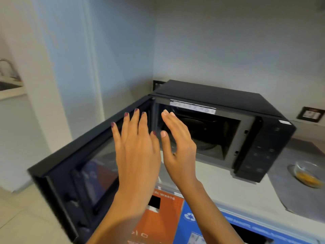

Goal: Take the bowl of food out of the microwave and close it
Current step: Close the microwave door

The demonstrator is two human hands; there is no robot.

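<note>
A black microwave [219, 95] stands on a pale counter [228, 187], its door [70, 166] swung wide open to the left. The dark cavity shows only the glass turntable [202, 131]. A clear glass bowl [306, 173] with orange food sits on a grey mat to the right of the microwave. My left hand [137, 148] hovers flat with fingers spread in front of the door's hinge side. My right hand [177, 143] is open beside it, in front of the cavity's left part. Neither hand holds anything.
The grey mat [295, 196] covers the counter's right side. Below the counter edge are an orange waste panel [158, 222] and a blue recycling panel [211, 229]. Wall sockets [310, 114] sit behind the microwave. A sink and tap [7, 71] lie far left.
</note>
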